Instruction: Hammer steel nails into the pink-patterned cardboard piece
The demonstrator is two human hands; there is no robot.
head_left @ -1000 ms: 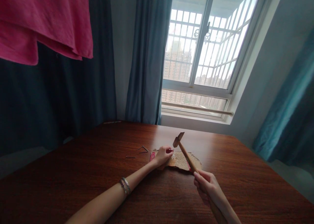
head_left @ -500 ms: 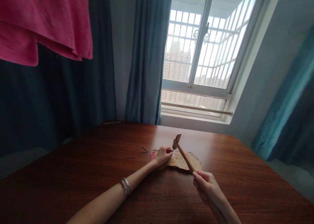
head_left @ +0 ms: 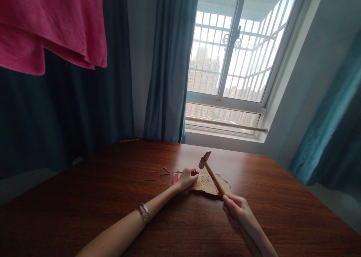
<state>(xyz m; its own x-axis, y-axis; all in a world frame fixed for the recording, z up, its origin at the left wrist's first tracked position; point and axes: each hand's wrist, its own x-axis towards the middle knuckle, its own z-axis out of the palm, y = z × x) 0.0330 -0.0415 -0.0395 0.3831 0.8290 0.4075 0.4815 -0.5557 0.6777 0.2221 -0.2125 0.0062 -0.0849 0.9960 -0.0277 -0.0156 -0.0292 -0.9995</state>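
Observation:
My right hand (head_left: 237,210) is closed around the wooden handle of a hammer (head_left: 214,178). The hammer's head is raised just up and to the right of my left fingertips, apart from them. My left hand (head_left: 189,177) rests over a piece of brown cardboard (head_left: 208,185), fingers pinched together. Whatever they pinch is too small and hidden to make out. Many small dark holes or marks dot the cardboard, and a pink-red patch (head_left: 175,178) shows at its left end. Its right edge looks ragged.
Left of the cardboard lie thin metal pieces, among them a dark rod (head_left: 150,180) and an angled pair (head_left: 165,171). The brown wooden table (head_left: 118,197) reaches toward a barred window (head_left: 225,61). Blue curtains (head_left: 169,61) and a pink cloth (head_left: 56,27) hang behind.
The hammer's head has risen slightly, up and to the right, away from my left fingertips. My left hand and the cardboard have stayed in place.

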